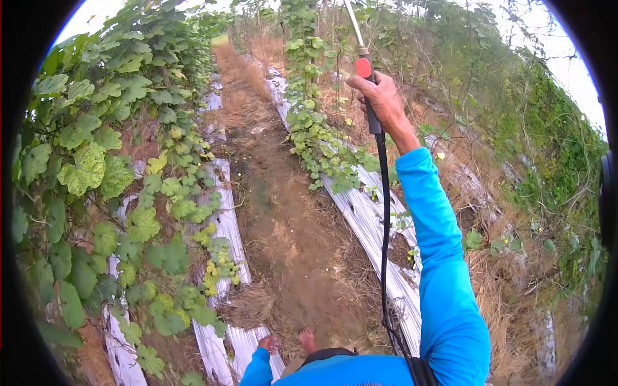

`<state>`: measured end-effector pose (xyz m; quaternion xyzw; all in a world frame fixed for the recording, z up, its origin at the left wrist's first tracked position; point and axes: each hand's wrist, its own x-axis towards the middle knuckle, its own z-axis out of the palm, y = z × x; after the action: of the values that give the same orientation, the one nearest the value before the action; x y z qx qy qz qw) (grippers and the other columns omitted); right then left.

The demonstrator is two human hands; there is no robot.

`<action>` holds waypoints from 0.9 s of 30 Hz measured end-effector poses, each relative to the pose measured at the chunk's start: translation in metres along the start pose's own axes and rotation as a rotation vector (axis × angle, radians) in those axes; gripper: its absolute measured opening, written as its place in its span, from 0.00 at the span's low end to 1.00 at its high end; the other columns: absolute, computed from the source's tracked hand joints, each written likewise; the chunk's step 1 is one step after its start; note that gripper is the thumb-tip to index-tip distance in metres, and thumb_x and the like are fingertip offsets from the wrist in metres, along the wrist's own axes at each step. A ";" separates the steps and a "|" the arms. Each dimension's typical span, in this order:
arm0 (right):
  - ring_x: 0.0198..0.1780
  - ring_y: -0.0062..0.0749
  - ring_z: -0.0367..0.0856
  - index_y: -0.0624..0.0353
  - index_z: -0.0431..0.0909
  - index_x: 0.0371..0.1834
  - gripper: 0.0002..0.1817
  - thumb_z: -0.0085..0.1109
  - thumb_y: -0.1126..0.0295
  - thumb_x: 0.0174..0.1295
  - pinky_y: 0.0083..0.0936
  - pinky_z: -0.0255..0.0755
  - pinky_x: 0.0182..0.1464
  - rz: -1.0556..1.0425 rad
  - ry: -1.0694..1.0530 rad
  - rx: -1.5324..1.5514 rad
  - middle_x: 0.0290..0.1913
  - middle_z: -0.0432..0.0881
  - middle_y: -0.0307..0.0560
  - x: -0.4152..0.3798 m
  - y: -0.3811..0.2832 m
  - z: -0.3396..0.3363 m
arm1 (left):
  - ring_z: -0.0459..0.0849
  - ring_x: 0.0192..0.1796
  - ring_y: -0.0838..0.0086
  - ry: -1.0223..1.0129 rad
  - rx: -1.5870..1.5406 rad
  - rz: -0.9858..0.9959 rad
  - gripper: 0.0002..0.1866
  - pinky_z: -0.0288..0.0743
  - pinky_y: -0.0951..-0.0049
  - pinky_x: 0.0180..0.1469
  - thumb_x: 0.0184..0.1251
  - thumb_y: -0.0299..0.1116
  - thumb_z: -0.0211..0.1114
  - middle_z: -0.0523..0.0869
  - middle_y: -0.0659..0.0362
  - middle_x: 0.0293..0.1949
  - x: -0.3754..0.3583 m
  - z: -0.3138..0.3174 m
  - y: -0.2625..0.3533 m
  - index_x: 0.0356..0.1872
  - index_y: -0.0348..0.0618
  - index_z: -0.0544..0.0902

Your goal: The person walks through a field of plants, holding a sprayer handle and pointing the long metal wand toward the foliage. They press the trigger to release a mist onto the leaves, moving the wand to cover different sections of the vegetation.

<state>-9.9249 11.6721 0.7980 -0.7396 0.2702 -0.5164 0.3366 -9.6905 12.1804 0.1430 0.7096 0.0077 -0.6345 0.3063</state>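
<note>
My right hand [385, 106] is raised with the arm stretched forward, its fingers wrapped round the dark handle of a spray wand [373, 116]. The thumb lies near the wand's red part, and the metal tube runs up out of the top of the view. From the handle a black hose [385, 225] hangs down beside my blue sleeve to my body. My left hand [268, 345] is low by my waist, small in view, with its fingers curled closed. Whatever it may hold is hidden.
A dirt path [283, 244] runs ahead between beds covered with silvery plastic mulch [370, 225]. Leafy climbing vines [84, 167] crowd the left side; more vines [306, 83] stand ahead, right of the path. Dry straw and tangled stems [476, 128] lie further right. One bare foot [308, 340] shows below.
</note>
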 end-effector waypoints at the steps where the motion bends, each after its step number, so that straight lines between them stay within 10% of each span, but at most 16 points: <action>1: 0.18 0.14 0.68 0.56 0.72 0.33 0.18 0.68 0.55 0.54 0.14 0.62 0.20 0.042 -0.024 0.023 0.20 0.71 0.32 -0.016 0.009 -0.012 | 0.83 0.39 0.65 -0.051 -0.021 -0.012 0.20 0.75 0.59 0.40 0.58 0.50 0.56 0.84 0.60 0.39 0.001 0.003 -0.008 0.45 0.50 0.80; 15: 0.25 0.25 0.73 0.62 0.80 0.29 0.22 0.68 0.51 0.46 0.27 0.68 0.31 0.195 0.087 -0.308 0.22 0.77 0.41 -0.147 0.039 -0.148 | 0.82 0.34 0.68 -0.088 0.016 -0.157 0.16 0.74 0.62 0.35 0.59 0.47 0.57 0.84 0.61 0.35 -0.073 0.036 -0.127 0.42 0.51 0.80; 18: 0.24 0.18 0.69 0.59 0.77 0.28 0.19 0.68 0.54 0.49 0.23 0.63 0.27 0.156 0.146 -0.359 0.20 0.73 0.34 -0.136 0.034 -0.176 | 0.83 0.45 0.56 -0.099 0.053 -0.202 0.24 0.75 0.53 0.47 0.60 0.52 0.55 0.85 0.52 0.47 -0.032 0.013 -0.143 0.48 0.45 0.81; 27: 0.20 0.20 0.68 0.57 0.77 0.32 0.19 0.66 0.53 0.49 0.22 0.63 0.22 0.256 0.162 -0.016 0.18 0.68 0.33 -0.119 0.015 -0.234 | 0.82 0.33 0.70 -0.051 0.058 0.038 0.17 0.75 0.60 0.37 0.58 0.47 0.58 0.85 0.61 0.38 -0.031 0.062 -0.047 0.43 0.50 0.80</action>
<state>-10.1854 11.7007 0.7731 -0.6576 0.3925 -0.5252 0.3709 -9.7709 12.2029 0.1500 0.7018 -0.0321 -0.6464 0.2975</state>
